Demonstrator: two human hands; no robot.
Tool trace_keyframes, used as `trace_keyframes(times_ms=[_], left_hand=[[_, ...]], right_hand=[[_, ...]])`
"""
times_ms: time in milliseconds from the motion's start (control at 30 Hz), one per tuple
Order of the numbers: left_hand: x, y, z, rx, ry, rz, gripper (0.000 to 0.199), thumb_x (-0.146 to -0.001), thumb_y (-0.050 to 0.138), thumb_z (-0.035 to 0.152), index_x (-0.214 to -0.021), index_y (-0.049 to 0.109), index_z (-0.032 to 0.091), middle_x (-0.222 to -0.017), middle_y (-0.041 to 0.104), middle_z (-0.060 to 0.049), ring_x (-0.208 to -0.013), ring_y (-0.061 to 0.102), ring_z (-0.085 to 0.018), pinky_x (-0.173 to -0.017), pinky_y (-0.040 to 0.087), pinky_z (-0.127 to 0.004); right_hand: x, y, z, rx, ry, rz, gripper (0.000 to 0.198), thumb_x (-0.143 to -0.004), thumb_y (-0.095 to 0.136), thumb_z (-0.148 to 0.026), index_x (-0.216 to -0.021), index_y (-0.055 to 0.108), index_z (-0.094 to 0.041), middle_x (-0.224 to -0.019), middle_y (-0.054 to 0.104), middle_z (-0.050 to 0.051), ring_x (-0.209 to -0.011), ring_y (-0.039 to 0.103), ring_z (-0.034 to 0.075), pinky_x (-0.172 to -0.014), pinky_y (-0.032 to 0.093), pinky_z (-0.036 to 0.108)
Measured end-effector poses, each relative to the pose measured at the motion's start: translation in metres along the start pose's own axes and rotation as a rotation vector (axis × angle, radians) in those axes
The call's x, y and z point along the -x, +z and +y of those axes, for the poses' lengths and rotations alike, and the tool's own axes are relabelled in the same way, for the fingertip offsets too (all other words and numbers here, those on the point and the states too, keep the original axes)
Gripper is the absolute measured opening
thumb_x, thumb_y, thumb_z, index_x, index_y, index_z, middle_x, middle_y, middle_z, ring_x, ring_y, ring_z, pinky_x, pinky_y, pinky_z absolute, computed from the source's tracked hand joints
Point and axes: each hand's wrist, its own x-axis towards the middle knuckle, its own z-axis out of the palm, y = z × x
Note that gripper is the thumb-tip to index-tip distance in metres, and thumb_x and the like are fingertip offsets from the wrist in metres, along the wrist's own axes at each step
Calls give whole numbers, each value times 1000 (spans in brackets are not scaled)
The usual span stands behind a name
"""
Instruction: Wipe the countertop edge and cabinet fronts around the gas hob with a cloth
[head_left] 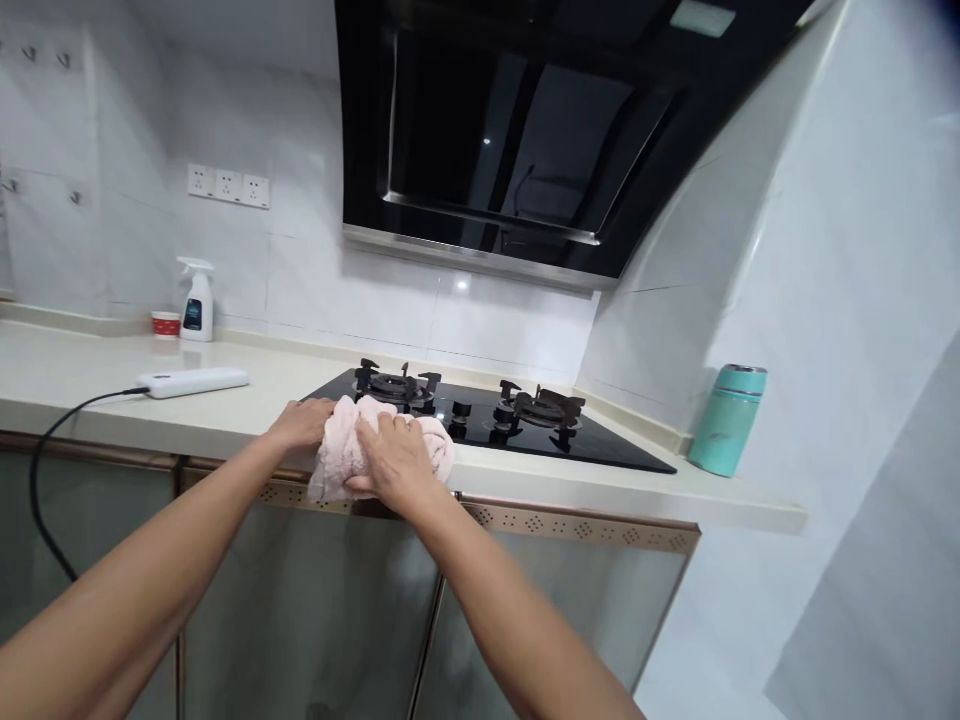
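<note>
A bunched pale pink towel (337, 455) lies over the front edge of the counter, at the front left corner of the black gas stove (600, 446). My right hand (397, 458) presses on the towel from above, its fingers curled into the fabric. At the towel's left side, my left hand (301, 424) grips it, with the fingertips partly hidden behind the folds. Black pan supports stand on the left burner (396, 386) and the right burner (541, 408), and control knobs (460, 412) sit between them.
A white device (193, 381) with a black cable (45, 480) lies on the left of the counter (90, 352). Behind it stand a spray bottle (196, 305) and a red cup (166, 324). A teal flask (727, 420) stands at right. The range hood (510, 130) hangs above.
</note>
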Motion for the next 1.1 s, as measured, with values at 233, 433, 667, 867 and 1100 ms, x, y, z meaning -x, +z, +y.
trace_keyframes(times_ms=[233, 433, 667, 867, 1100], left_hand=[[-12, -9, 5, -14, -16, -21, 60, -88, 34, 59, -129, 64, 27, -138, 63, -8, -124, 59, -33, -97, 46, -43], [-21, -11, 16, -29, -113, 47, 68, -84, 30, 72, -111, 71, 24, -116, 73, -11, -107, 66, -35, -88, 49, -42], [-15, 0, 20, -35, -95, 101, 61, -84, 34, 65, -112, 67, 22, -129, 66, -14, -121, 57, -38, -98, 42, -52], [-17, 3, 18, -18, -120, 63, 61, -85, 33, 66, -115, 64, 24, -134, 62, -13, -128, 51, -38, -103, 39, -56], [-17, 6, 17, 6, -123, 89, 57, -86, 34, 64, -114, 63, 24, -134, 61, -14, -130, 50, -37, -104, 38, -57]], right_hand=[[62, 5, 69, 34, 18, 32, 93, -68, 82, -61, -146, 42, -29, -135, 50, 15, -112, 50, 33, -94, 37, 45], [143, 3, 171, 107, 154, -45, 92, -66, 84, -59, -145, 46, -30, -143, 47, 16, -122, 45, 36, -99, 34, 48], [238, -17, 299, 264, 478, -247, 92, -61, 81, -54, -144, 46, -34, -143, 49, 14, -124, 47, 38, -103, 31, 61], [290, -28, 384, 232, 860, -429, 94, -53, 81, -34, -143, 50, -33, -145, 47, 21, -128, 46, 44, -84, 43, 56], [284, -33, 397, 63, 963, -192, 53, -55, 67, -24, -108, 74, -26, -120, 66, 23, -108, 62, 44, -86, 46, 57]])
